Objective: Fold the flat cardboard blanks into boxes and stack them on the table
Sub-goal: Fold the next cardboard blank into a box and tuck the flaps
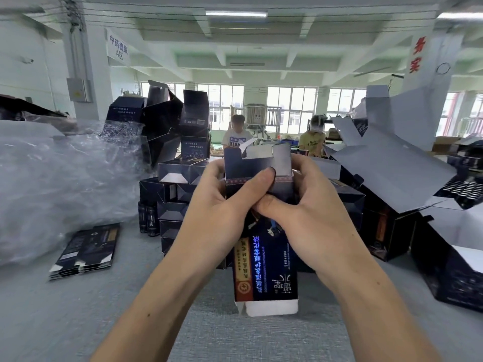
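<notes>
I hold a dark blue printed cardboard box (266, 267) upright above the grey table (78, 322), its white bottom flap hanging toward me. My left hand (222, 205) grips its upper left side, thumb pressed across the front below the open top flaps. My right hand (311, 202) grips the upper right side, fingers curled round the back. A small pile of flat blanks (86, 250) lies on the table at the left. Folded dark boxes (177, 194) are stacked behind my hands.
A big heap of clear plastic wrap (60, 176) fills the left. Open dark cartons (407, 226) with raised white flaps crowd the right. Small dark bottles (147, 220) stand by the stack. Two people (236, 134) work at a far bench.
</notes>
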